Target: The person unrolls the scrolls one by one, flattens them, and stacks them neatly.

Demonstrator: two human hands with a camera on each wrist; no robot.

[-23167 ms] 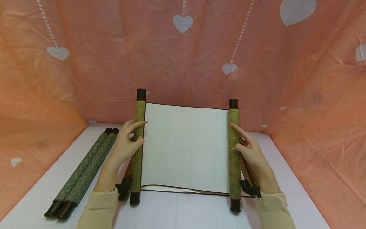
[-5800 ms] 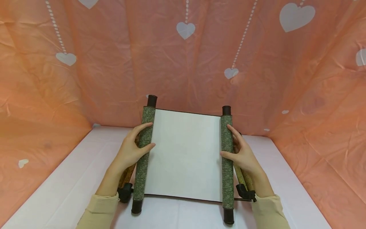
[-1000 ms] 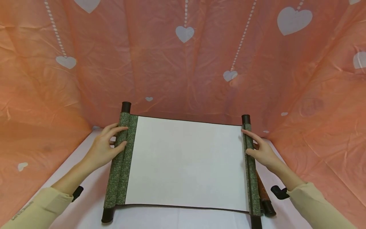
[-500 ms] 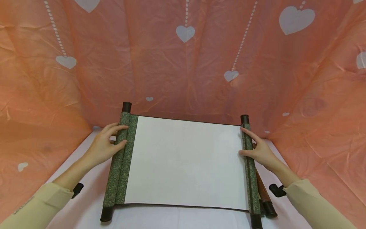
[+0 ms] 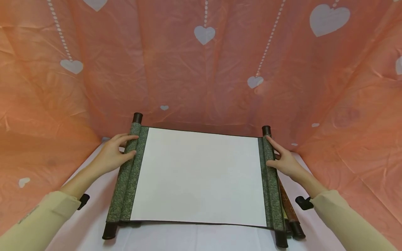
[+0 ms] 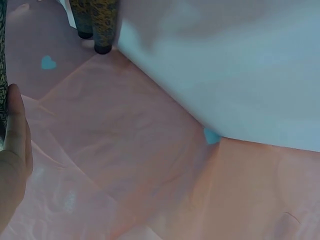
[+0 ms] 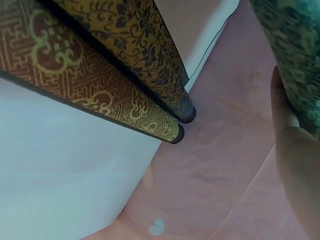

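A hanging scroll with blank white paper [image 5: 201, 174] is spread wide in front of me in the head view. Its left green-speckled roller [image 5: 118, 195] has black end knobs, and my left hand [image 5: 110, 157] grips it around its upper half. On the other side my right hand [image 5: 288, 163] holds the right roller [image 5: 276, 205], thumb and forefinger on its front. A green border strip shows beside each roller. Both wrist views catch only part of each hand, the left hand [image 6: 14, 155] and the right hand [image 7: 297, 170], against the green cloth.
Under the spread scroll's right side lie a red-brown patterned scroll [image 5: 289, 205] and a yellowish one, mostly hidden. The right wrist view shows red-brown [image 7: 95, 95] and gold floral rollers [image 7: 135, 50]. More patterned rollers [image 6: 104, 25] appear in the left wrist view. Pink heart-print cloth [image 5: 176, 76] surrounds the white table.
Earlier my hands held a yellow-green scroll while the green one lay rolled at left. The green scroll then came into my hands and was unrolled wide. Lately its right border strip has turned into view.
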